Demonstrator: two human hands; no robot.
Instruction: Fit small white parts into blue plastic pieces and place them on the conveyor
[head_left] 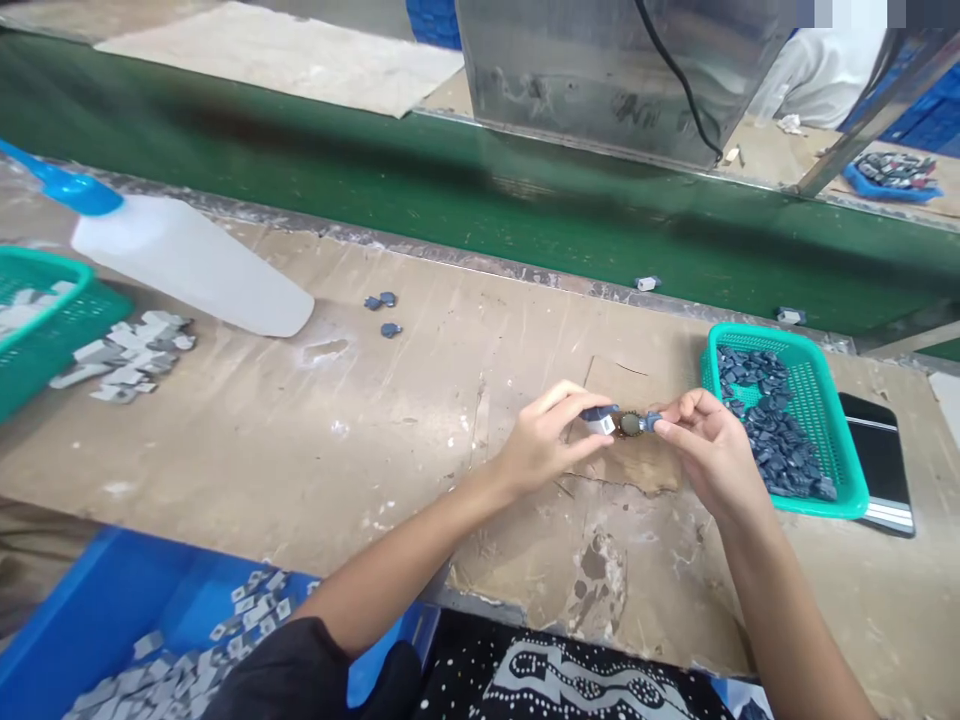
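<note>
Between thumb and fingers, my left hand (551, 435) holds a small part (601, 421), white with a dark blue top. My right hand (709, 440) pinches a small dark blue piece (652, 422) just to the right of it. A small round dark item (630, 424) shows between the two fingertips, above a piece of brown cardboard (637, 470) on the table. Right beside my right hand stands a green basket (847, 460) holding many dark blue pieces (787, 450).
A white bottle (195, 260) with a blue top lies at the left, near grey pieces (131, 355) and another green basket (67, 330). A blue bin (172, 570) with grey parts sits below the table edge. A black device (877, 460) lies at the right.
</note>
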